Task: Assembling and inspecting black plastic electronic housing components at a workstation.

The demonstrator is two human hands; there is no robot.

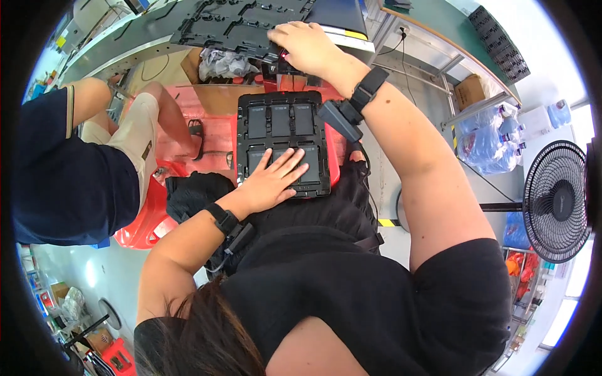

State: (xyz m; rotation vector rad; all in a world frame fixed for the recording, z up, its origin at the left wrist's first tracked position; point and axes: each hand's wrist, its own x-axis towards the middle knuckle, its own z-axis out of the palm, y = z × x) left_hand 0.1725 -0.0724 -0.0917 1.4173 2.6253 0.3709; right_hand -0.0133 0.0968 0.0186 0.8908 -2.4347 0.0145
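A black moulded tray lies across my lap, with several flat dark rectangular pieces in its recesses. My left hand rests on its near part, fingers spread over the lower pieces and gripping nothing. Farther up, my right hand is at the near right corner of another black moulded tray on the workbench. Its fingers bend over the top and the thumb is low at the edge, closed on that corner. A small red light glows beside the thumb. The underside of this grip is hidden.
A person in a dark shirt sits close on my left, by a red stool. On the right stand a black fan, wrapped water bottles and a green-topped table. An open carton with clear plastic sits under the workbench.
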